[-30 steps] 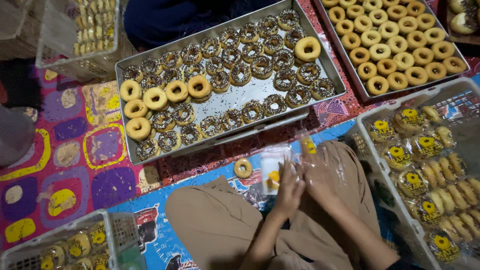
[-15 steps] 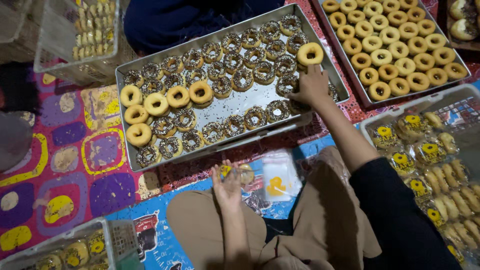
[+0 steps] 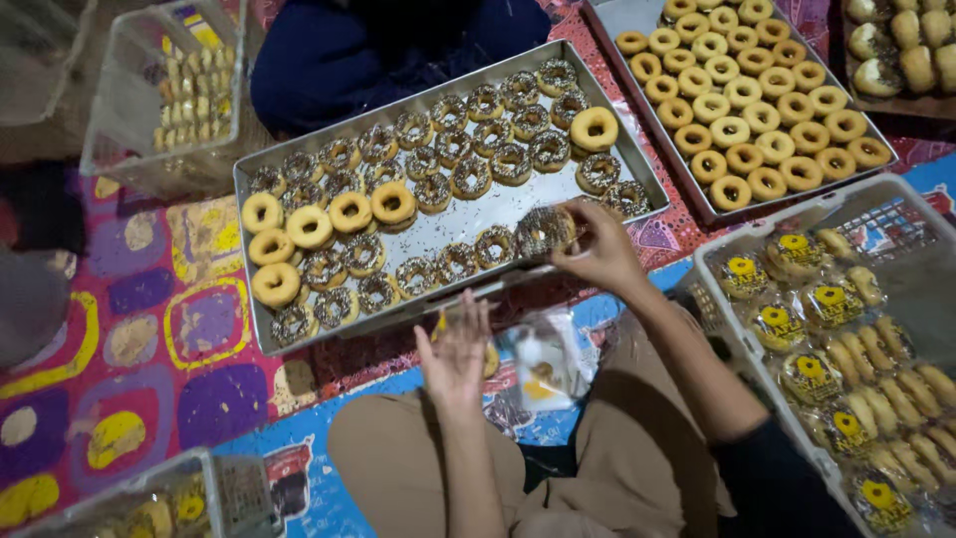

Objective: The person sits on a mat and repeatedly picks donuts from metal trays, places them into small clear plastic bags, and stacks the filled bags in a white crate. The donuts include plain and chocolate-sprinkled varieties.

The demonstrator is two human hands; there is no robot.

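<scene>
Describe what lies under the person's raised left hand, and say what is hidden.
Under the left hand lie clear plastic bags on the patterned mat, with a plain donut peeking out beside the palm. The rest of that donut is covered by the hand.

In front of your knees a tray (image 3: 299, 339) of doughnuts lies on the mat (image 3: 129, 329). Your right hand (image 3: 597, 254) is at its near edge, its grip closed on a doughnut (image 3: 543, 229). Your left hand (image 3: 456, 349) hovers nearer you, over a wrapper (image 3: 548, 364) in your lap. A second tray (image 3: 687, 189) lies behind to the right, a basket (image 3: 876, 219) of wrapped doughnuts at your right, a box (image 3: 129, 100) far left.
</scene>
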